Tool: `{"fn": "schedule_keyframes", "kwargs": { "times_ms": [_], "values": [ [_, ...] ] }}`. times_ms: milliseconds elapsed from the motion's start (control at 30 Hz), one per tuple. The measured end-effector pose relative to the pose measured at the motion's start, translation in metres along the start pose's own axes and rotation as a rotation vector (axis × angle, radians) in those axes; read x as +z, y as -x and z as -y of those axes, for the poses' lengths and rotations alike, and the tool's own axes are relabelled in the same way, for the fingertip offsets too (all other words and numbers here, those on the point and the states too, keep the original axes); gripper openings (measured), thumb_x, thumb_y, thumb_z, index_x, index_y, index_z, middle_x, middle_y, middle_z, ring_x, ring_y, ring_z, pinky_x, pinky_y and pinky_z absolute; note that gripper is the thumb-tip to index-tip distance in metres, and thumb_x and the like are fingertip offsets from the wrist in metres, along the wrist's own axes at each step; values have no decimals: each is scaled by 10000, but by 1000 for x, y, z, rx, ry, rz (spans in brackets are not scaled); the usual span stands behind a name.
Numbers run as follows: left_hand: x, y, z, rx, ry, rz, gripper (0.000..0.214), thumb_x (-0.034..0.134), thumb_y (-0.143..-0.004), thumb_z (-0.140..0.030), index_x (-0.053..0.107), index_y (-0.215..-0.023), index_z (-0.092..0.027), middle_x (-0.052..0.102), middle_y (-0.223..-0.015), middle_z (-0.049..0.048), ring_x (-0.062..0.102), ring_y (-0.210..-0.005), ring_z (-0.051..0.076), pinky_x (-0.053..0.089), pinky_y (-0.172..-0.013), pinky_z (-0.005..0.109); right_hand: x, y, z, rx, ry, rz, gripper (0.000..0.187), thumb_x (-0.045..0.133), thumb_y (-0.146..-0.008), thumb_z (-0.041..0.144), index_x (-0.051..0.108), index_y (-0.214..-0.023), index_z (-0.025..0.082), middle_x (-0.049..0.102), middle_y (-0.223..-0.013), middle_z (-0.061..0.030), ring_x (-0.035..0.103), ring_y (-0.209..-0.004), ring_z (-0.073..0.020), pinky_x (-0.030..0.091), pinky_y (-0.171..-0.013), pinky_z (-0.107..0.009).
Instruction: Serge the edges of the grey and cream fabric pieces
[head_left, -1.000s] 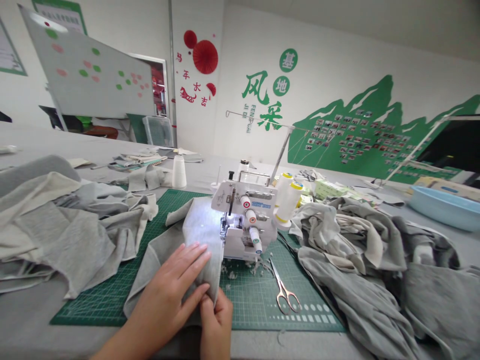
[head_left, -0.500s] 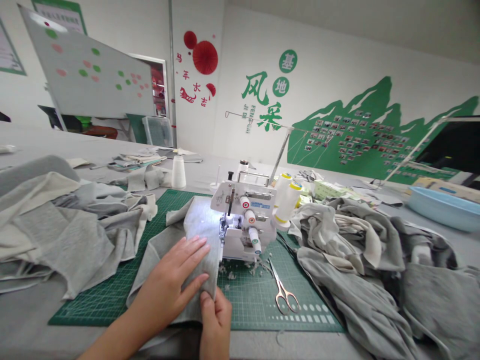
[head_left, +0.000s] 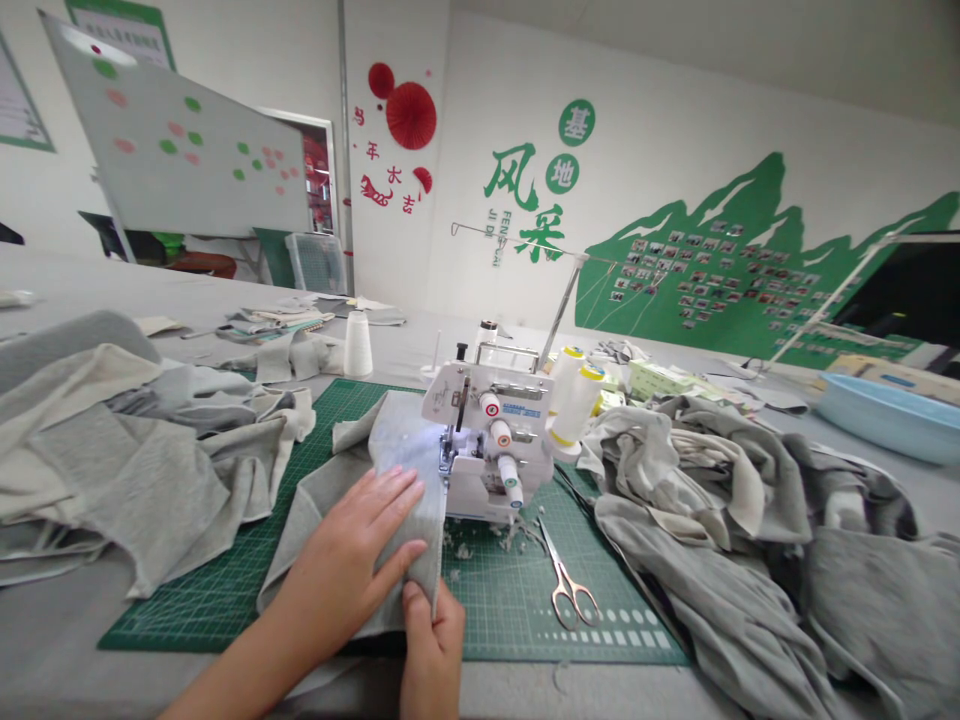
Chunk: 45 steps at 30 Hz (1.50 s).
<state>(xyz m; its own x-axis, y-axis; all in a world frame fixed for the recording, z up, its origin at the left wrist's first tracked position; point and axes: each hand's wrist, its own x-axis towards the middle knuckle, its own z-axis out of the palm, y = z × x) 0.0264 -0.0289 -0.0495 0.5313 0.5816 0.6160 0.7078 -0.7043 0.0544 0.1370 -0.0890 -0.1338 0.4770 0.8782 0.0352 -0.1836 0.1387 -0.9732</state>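
Note:
A white overlock sewing machine [head_left: 487, 430] stands on a green cutting mat [head_left: 502, 590], its lamp lit over the needle area. Grey knit fabric [head_left: 409, 440] lies at the left of the machine, with one edge running along the presser foot. My left hand [head_left: 367, 540] rests flat on this fabric, fingers stretched out and slightly apart. Nearer to me, my right hand [head_left: 433, 625] pinches the fabric's right edge between thumb and fingers. Small scissors [head_left: 570, 585] lie on the mat to the right, apart from both hands.
Heaps of grey fabric lie left [head_left: 150, 450] and right [head_left: 697, 520] of the mat. A white thread cone [head_left: 358, 345] stands behind it; yellow-topped thread cones [head_left: 577, 400] sit by the machine. Lint [head_left: 461, 545] is scattered below. A blue basin [head_left: 892, 415] stands far right.
The fabric edge and my left hand have shifted slightly to the right. My right hand keeps its pinch near the same spot.

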Motion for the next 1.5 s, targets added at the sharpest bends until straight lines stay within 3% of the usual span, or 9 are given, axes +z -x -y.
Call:
{"fn": "schedule_keyframes", "kwargs": {
  "times_ms": [100,233,500,800,1167,1333,1500],
  "values": [
    [0,-3,0,-5,3,11,491,533,-962,-418,543,-1392,-180,569,-1431,108,540,-1310,299,435,-1107,506,1,1,-6,44,-16,-31,512,687,-735,669,794,-815,174,716,-768,-68,618,-744,-235,519,-699,-328],
    [1,-5,5,-7,19,44,496,525,-970,-426,532,-1405,-186,553,-1449,104,516,-1333,302,413,-1121,522,3,0,-1,127,-115,83,628,637,-682,792,718,-677,170,591,-592,-13,574,-525,-187,501,-493,-299],
    [2,-12,13,-20,72,108,496,487,-992,-434,515,-1424,-193,530,-1471,102,495,-1354,289,372,-1149,536,7,-1,14,96,-143,231,614,576,-767,782,661,-666,182,608,-466,-6,551,-415,-166,505,-481,-294],
    [2,-19,19,-35,98,120,480,446,-1007,-439,537,-1408,-193,547,-1455,104,507,-1345,278,362,-1153,532,8,-2,12,118,-128,240,635,556,-779,793,657,-657,178,649,-479,-33,632,-469,-194,497,-497,-283],
    [1,-34,27,-37,123,165,467,428,-1011,-421,558,-1390,-181,574,-1425,112,527,-1327,274,355,-1151,531,9,-3,10,92,-142,271,606,556,-831,739,687,-699,162,764,-672,-99,681,-544,-183,494,-496,-251],
    [-14,-28,28,107,143,94,321,510,-981,-315,663,-1255,-247,663,-1320,54,594,-1242,244,370,-1153,480,9,-4,7,80,-159,305,555,551,-879,679,693,-729,163,763,-692,-92,675,-552,-171,490,-500,-239],
    [-32,-30,38,302,266,282,390,558,-956,-281,598,-1344,-297,634,-1363,39,605,-1219,232,470,-1064,378,7,-3,10,52,-152,313,525,545,-917,621,728,-803,142,746,-690,-89,662,-555,-153,473,-505,-219]
  ]
}}
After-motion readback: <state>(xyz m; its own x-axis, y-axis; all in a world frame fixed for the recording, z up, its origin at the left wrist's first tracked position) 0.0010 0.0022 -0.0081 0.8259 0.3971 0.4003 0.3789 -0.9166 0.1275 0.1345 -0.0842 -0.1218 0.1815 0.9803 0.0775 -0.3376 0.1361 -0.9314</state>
